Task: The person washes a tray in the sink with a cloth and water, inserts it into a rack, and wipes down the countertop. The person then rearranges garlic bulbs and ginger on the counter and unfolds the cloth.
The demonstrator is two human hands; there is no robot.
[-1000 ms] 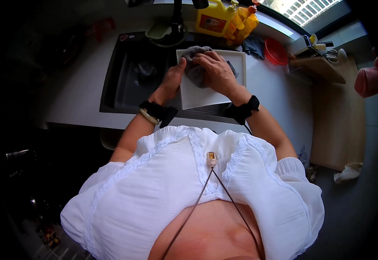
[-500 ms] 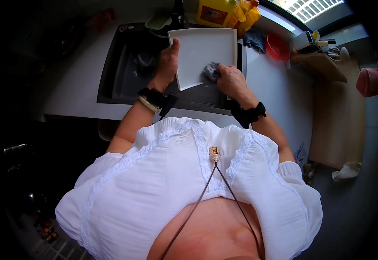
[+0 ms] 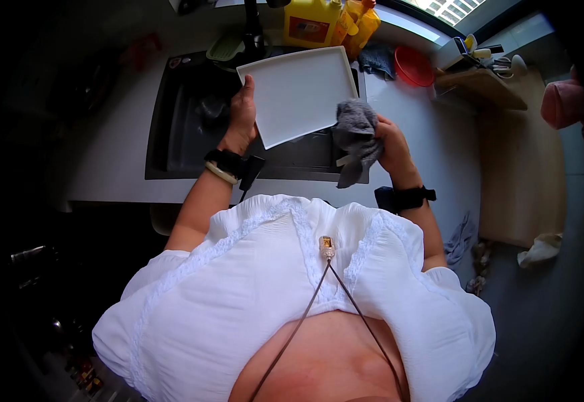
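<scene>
A white rectangular tray point(image 3: 298, 94) is held tilted over the dark sink point(image 3: 184, 134). My left hand point(image 3: 241, 115) grips its left edge, thumb on the upper face and the other fingers hidden beneath. A grey cloth point(image 3: 357, 134) hangs bunched from my right hand point(image 3: 394, 147), whose fingers are closed on it at the tray's lower right corner. The cloth's lower end dangles over the sink's front right edge.
Behind the sink stand a black faucet point(image 3: 254, 30), a yellow jug point(image 3: 308, 23) and an orange-yellow bottle point(image 3: 359, 28). At the right are a dark cloth point(image 3: 377, 60), a red bowl point(image 3: 413, 66), a utensil holder point(image 3: 454, 55) and wooden boards point(image 3: 516, 174).
My right hand has moved right and toward my body, and the cloth, bunched small before, now hangs loosely. The tray, still in my left hand, has shifted slightly left and turned.
</scene>
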